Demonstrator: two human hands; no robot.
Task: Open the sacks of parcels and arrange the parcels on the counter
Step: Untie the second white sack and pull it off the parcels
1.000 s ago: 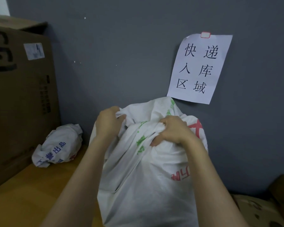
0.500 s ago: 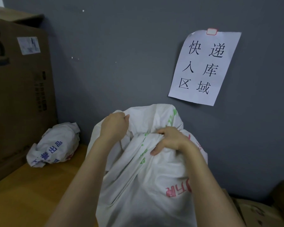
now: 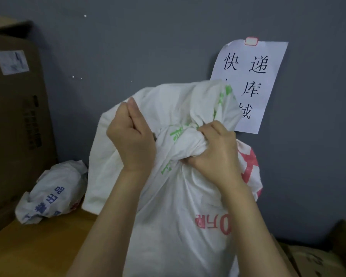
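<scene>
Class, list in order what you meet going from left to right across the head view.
Cardboard box → small crumpled sack → left hand → right hand, both gripping the large sack → paper sign → brown carton.

Matt white woven-cloth sack (image 3: 174, 196), smooth wooden counter (image 3: 38, 250), dull brown cardboard box (image 3: 14, 120), paper notice (image 3: 254, 76).

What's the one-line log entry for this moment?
sack: top bunched, unopened | left hand: grips sack | right hand: grips bunched top
</scene>
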